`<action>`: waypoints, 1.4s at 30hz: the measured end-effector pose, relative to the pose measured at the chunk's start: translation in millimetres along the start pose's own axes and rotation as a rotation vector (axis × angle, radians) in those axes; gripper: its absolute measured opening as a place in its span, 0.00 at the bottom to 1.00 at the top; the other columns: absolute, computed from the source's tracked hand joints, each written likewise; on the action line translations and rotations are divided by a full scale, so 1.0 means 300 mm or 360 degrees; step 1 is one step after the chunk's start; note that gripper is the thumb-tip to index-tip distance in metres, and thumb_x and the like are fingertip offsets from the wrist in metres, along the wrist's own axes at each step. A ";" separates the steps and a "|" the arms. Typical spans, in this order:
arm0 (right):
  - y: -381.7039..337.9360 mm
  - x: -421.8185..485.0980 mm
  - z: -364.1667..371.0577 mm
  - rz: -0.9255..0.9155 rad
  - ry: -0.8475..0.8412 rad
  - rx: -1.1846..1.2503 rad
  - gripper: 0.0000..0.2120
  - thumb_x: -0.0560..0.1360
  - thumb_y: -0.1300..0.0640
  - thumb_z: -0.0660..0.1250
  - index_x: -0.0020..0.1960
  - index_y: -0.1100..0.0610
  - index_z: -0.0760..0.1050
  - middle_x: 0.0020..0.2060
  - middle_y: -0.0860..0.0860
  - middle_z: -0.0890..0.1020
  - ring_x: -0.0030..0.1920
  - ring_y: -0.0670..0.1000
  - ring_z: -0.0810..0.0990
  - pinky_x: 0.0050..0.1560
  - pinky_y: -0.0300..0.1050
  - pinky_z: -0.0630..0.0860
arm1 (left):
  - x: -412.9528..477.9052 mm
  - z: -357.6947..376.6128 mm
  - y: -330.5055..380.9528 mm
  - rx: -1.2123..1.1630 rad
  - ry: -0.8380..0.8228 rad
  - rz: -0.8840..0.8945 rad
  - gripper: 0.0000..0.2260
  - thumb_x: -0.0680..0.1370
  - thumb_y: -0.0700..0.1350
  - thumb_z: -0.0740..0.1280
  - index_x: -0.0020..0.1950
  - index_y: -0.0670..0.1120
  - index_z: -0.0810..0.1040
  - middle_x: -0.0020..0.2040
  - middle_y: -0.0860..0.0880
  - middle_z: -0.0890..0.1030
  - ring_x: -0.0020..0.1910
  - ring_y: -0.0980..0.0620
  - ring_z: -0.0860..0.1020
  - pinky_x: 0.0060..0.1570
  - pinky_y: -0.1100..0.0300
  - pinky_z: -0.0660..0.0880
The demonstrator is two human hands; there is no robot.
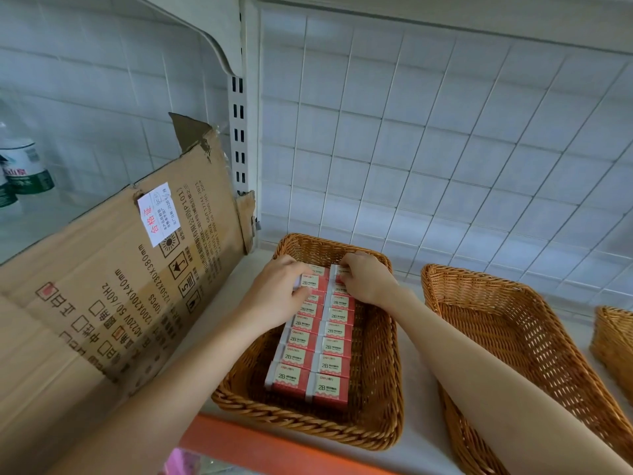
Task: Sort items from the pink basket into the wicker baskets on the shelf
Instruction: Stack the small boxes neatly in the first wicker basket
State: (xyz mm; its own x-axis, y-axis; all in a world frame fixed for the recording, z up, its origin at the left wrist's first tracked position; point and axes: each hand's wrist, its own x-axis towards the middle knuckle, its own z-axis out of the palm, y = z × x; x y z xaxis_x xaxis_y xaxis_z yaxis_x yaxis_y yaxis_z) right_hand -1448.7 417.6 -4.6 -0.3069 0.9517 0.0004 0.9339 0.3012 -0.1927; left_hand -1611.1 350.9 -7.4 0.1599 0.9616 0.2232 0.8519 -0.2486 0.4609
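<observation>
A wicker basket (376, 399) on the white shelf holds several red and white 2B boxes (311, 358) laid in two neat columns. My left hand (277, 293) lies over the far end of the left column, fingers curled round a box there. My right hand (366, 282) is at the far end of the right column, its fingertips pinching a red box (339, 276). A sliver of the pink basket (181, 461) shows at the bottom edge, below the shelf front.
A second wicker basket (513, 337) stands to the right with nothing in it, and part of a third (613, 334) shows at the right edge. A large cardboard box (113, 296) leans on the left. Bottles (24, 169) stand far left. Wire grid backs the shelf.
</observation>
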 end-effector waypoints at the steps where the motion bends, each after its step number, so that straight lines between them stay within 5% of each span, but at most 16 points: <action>1: 0.000 -0.002 0.000 0.0001 0.0002 0.0003 0.12 0.78 0.56 0.58 0.58 0.59 0.73 0.56 0.55 0.75 0.57 0.54 0.73 0.56 0.46 0.70 | 0.003 -0.003 0.002 0.0000 0.0016 -0.0002 0.17 0.80 0.44 0.62 0.68 0.47 0.71 0.65 0.51 0.71 0.61 0.54 0.71 0.52 0.70 0.61; 10: 0.006 -0.028 0.005 -0.0028 0.0075 0.0073 0.16 0.76 0.55 0.61 0.61 0.60 0.71 0.58 0.55 0.74 0.59 0.55 0.72 0.57 0.46 0.71 | 0.135 0.001 -0.003 0.0170 -0.0091 0.0001 0.14 0.79 0.43 0.62 0.64 0.43 0.74 0.60 0.46 0.73 0.60 0.49 0.71 0.59 0.58 0.68; 18: 0.004 -0.057 -0.007 -0.0033 0.0238 0.0206 0.20 0.75 0.57 0.62 0.67 0.60 0.68 0.61 0.57 0.72 0.63 0.56 0.69 0.62 0.45 0.65 | 0.178 0.043 -0.009 0.0322 -0.0136 0.0010 0.13 0.79 0.43 0.62 0.63 0.42 0.74 0.59 0.45 0.73 0.60 0.47 0.70 0.57 0.56 0.70; 30: 0.008 -0.142 0.013 -0.0163 0.0074 -0.0134 0.17 0.78 0.54 0.55 0.65 0.58 0.70 0.62 0.54 0.71 0.62 0.57 0.69 0.63 0.51 0.68 | 0.150 0.043 -0.005 0.0417 -0.0133 0.0103 0.09 0.79 0.44 0.61 0.58 0.43 0.75 0.56 0.48 0.73 0.57 0.49 0.71 0.52 0.55 0.73; 37: 0.007 -0.140 0.017 -0.0160 0.0069 -0.0155 0.17 0.78 0.54 0.56 0.65 0.57 0.70 0.62 0.54 0.71 0.61 0.56 0.69 0.62 0.50 0.68 | 0.071 0.044 0.011 0.0578 -0.0355 0.0130 0.18 0.81 0.46 0.57 0.71 0.43 0.66 0.67 0.46 0.67 0.66 0.47 0.66 0.53 0.53 0.75; 42: 0.006 -0.143 0.016 -0.0165 0.0070 -0.0157 0.17 0.78 0.54 0.56 0.65 0.57 0.70 0.61 0.54 0.71 0.61 0.56 0.69 0.63 0.50 0.67 | 0.050 0.042 0.024 0.0613 -0.0392 0.0120 0.24 0.82 0.49 0.54 0.76 0.43 0.56 0.76 0.44 0.56 0.74 0.46 0.56 0.63 0.51 0.68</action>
State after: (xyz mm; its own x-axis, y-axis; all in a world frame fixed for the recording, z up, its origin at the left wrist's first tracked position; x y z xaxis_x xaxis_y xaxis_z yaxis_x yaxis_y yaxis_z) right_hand -1434.8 377.0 -9.6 -0.3964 0.9162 0.0587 0.9117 0.4003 -0.0922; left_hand -1596.4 364.9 -11.6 0.3024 0.9531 0.0115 0.9492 -0.3022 0.0881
